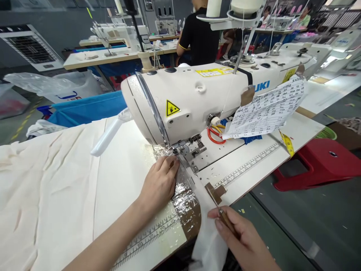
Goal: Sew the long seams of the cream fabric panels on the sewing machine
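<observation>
My left hand (161, 180) is beside the presser foot (176, 148) of a white sewing machine (183, 98), its fingers curled and pressed down on a white fabric strip (207, 210). From the foot, this strip runs toward me and hangs over the table's front edge. My right hand (239, 233) grips the wooden handle of an awl (227, 220), its thin metal point reaching forward over the strip. Clear shiny tape (184, 195) covers the table between my hands. Under my left fingertips, the fabric's edge is hidden.
Cream fabric (47, 180) spreads over the table's left side. A handwritten paper sheet (265, 109) hangs on the machine, above red and orange tubing (216, 136). Printed rulers (248, 165) mark the tabletop. A red stool (318, 162) stands at right. Ahead sits a person (200, 37) in black.
</observation>
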`<state>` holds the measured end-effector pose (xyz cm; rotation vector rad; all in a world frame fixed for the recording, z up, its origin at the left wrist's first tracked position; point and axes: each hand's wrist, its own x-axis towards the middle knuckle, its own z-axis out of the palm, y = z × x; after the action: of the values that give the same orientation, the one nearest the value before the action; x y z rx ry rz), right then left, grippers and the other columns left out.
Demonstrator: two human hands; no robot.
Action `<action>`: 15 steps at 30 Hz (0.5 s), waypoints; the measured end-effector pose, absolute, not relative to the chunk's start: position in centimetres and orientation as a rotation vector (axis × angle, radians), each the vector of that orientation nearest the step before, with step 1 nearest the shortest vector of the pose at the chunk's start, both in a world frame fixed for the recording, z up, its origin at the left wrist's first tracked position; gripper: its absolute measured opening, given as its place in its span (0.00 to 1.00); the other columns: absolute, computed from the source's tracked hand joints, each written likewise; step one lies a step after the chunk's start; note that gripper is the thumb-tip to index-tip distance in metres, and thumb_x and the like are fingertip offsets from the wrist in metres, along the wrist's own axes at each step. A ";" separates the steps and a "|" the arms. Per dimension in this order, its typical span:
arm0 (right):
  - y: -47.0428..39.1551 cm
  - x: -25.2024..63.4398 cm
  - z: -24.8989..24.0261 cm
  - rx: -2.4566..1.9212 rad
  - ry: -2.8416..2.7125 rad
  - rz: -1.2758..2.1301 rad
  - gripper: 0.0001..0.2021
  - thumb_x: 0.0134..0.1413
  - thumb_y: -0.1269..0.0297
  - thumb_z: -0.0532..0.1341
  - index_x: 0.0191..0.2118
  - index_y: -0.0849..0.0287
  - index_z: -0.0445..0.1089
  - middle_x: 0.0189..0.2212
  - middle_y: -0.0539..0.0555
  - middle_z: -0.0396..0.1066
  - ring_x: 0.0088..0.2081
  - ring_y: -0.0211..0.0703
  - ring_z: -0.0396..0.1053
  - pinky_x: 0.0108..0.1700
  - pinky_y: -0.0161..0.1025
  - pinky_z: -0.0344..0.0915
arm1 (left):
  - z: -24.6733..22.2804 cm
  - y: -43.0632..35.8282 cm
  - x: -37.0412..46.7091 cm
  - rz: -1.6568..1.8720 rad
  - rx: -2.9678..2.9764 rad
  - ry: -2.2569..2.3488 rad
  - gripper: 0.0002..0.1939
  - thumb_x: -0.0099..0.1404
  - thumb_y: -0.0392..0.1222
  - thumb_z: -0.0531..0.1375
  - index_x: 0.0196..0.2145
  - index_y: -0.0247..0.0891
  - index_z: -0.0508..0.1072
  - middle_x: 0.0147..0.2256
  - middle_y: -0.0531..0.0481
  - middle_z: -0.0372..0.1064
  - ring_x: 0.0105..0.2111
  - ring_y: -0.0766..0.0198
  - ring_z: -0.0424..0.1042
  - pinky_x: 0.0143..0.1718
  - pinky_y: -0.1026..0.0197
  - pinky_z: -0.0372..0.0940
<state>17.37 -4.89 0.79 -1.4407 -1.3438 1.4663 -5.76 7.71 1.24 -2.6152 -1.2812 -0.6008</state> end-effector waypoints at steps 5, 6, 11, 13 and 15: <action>-3.2 17.6 1.7 -1.498 -1.482 1.264 0.15 0.67 0.52 0.53 0.47 0.56 0.70 0.33 0.52 0.71 0.30 0.43 0.66 0.28 0.34 0.61 | 1.5 8.2 -5.6 -0.618 -2.593 -1.245 0.16 0.67 0.28 0.50 0.48 0.24 0.73 0.46 0.33 0.67 0.45 0.47 0.64 0.42 0.42 0.73; -2.9 17.4 1.8 -1.492 -1.486 1.243 0.15 0.67 0.52 0.53 0.46 0.56 0.70 0.33 0.52 0.70 0.30 0.43 0.66 0.28 0.34 0.61 | 1.6 8.4 -5.6 -0.618 -2.587 -1.238 0.16 0.67 0.28 0.50 0.47 0.23 0.73 0.45 0.32 0.67 0.45 0.47 0.64 0.41 0.43 0.73; -2.3 16.4 2.0 -1.477 -1.522 1.195 0.15 0.68 0.53 0.51 0.46 0.56 0.70 0.24 0.47 0.62 0.24 0.40 0.59 0.25 0.33 0.57 | 1.6 8.9 -6.2 -0.705 -2.651 -1.193 0.15 0.67 0.28 0.50 0.47 0.24 0.72 0.43 0.34 0.68 0.43 0.50 0.66 0.40 0.46 0.73; -2.2 16.3 1.9 -1.473 -1.540 1.189 0.15 0.69 0.53 0.51 0.46 0.56 0.70 0.24 0.47 0.62 0.23 0.39 0.57 0.24 0.33 0.55 | 1.5 9.0 -6.4 -0.806 -2.708 -1.172 0.15 0.68 0.28 0.49 0.48 0.28 0.71 0.43 0.37 0.69 0.43 0.52 0.67 0.41 0.48 0.72; -2.1 16.3 1.9 -1.466 -1.548 1.182 0.14 0.69 0.54 0.51 0.47 0.56 0.69 0.25 0.47 0.64 0.24 0.40 0.60 0.24 0.33 0.57 | 1.3 9.0 -6.6 -0.879 -2.752 -1.148 0.16 0.68 0.27 0.49 0.49 0.31 0.70 0.44 0.39 0.69 0.44 0.55 0.68 0.43 0.49 0.72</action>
<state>16.33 -2.07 1.91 -1.4662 -1.5484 1.1823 -6.62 8.99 1.27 -2.7518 -1.1484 -0.8791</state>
